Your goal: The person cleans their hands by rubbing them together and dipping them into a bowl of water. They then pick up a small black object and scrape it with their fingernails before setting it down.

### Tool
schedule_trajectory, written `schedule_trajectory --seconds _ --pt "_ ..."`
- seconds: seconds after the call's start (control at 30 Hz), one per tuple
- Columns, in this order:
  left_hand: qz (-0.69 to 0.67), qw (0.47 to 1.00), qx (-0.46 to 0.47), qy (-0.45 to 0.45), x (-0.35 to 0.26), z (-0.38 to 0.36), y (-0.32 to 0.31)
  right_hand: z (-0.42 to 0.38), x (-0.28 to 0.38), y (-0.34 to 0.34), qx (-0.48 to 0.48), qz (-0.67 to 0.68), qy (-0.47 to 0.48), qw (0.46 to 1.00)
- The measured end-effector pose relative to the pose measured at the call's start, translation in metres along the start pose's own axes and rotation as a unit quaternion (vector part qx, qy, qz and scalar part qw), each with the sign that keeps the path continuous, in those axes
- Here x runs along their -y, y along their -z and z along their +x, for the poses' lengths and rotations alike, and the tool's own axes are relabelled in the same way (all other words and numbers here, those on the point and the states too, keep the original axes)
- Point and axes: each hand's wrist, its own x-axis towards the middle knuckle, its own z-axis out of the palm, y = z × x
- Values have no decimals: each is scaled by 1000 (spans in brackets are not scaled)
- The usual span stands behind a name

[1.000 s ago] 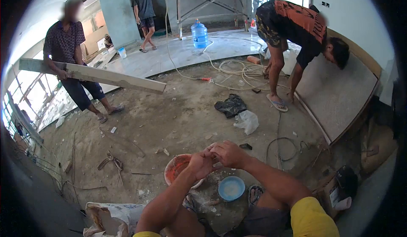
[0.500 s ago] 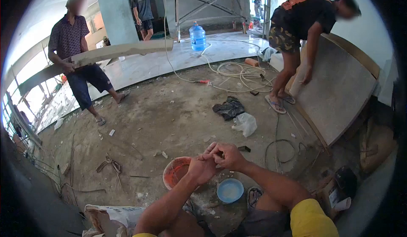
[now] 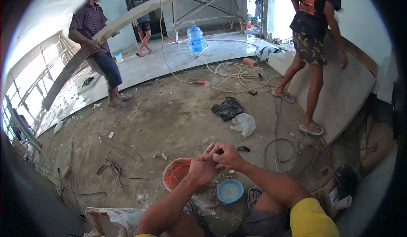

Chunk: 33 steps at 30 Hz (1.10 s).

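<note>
My left hand (image 3: 202, 169) is turned palm up over the rim of an orange-red basin (image 3: 174, 175), its fingers partly stretched out. Against those fingers, my right hand (image 3: 231, 156) is closed in a pinch; anything between the fingertips is too small to make out. Just below the hands, a small light-blue bowl (image 3: 230, 190) with cloudy whitish contents stands on the dirt floor, close to my sandaled foot (image 3: 254, 196).
A black plastic bag (image 3: 227, 108) and a clear one (image 3: 244, 124) lie ahead. Beyond are a coiled hose (image 3: 237, 70) and a blue water jug (image 3: 195, 38). A person at left carries a long board (image 3: 140, 14); another walks beside a leaning panel (image 3: 339, 88) at right.
My hands stay almost in place. The person at left has moved right, with the board raised at a slant. The person at right has straightened up from the panel and turned away.
</note>
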Motion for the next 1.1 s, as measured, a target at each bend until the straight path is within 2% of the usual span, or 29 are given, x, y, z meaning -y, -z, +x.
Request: schedule_trajectory --seconds 0.17,0.3,0.37,0.4,0.47,0.6,0.67,0.77,1.07,1.1 --pt "30 999 -17 2 -1 -2 -3 1 -7 1 -1 138 -74 988" --pt "50 998 -31 -12 0 -2 -10 4 -14 2 5 136 -78 988" --pt "59 997 -40 -12 0 -2 -11 6 -23 2 -9 196 -86 977" --pt "63 997 -32 -3 -2 -2 -10 6 -26 5 -10 196 -85 977" --pt "69 997 -25 6 -5 0 -6 6 -20 10 -9 104 -109 989" --pt "87 994 -64 -21 -6 0 0 5 -22 10 -38 156 -97 982" --pt "86 993 -81 -27 -8 0 4 4 -23 13 -54 66 -80 993" --pt "86 992 -91 -30 -10 1 15 6 -38 15 -80 33 -67 994" --pt "213 962 -169 -33 -5 10 23 4 -40 13 -71 86 -84 990" --pt "242 950 -189 -57 -4 11 25 5 -42 14 -71 86 -84 990"
